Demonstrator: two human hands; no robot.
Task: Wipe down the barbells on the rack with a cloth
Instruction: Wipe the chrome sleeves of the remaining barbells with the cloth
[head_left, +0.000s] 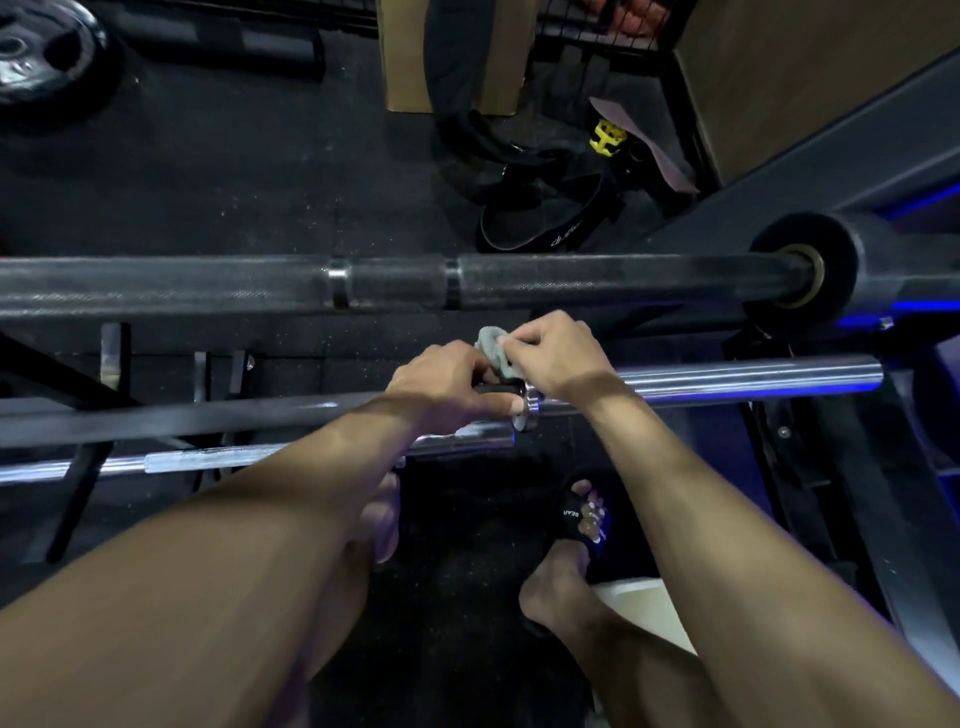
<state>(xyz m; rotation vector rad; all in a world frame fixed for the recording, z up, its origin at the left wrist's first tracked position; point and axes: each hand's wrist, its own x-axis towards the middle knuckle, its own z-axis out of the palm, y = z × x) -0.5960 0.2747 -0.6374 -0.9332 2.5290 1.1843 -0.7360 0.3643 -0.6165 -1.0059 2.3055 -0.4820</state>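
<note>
Three barbells lie across the view on a rack. A thick black knurled barbell (395, 283) runs farthest from me. Nearer, a second barbell (727, 379) shows a shiny chrome sleeve to the right and a dark shaft to the left. My left hand (447, 384) grips this bar just left of its collar (524, 410). Just right of that collar, my right hand (550, 358) pinches a small grey cloth (496, 353) and holds it above the bar. A chrome barbell (208, 460) lies lowest, partly hidden under my left forearm.
Black rack arms (111, 364) stand at the left. A weight plate (41, 57) lies on the dark rubber floor at top left. A cardboard box (400, 52), a lifting belt (540, 228) and a yellow clip (605, 137) sit beyond the bars. My sandalled feet (582, 525) are below.
</note>
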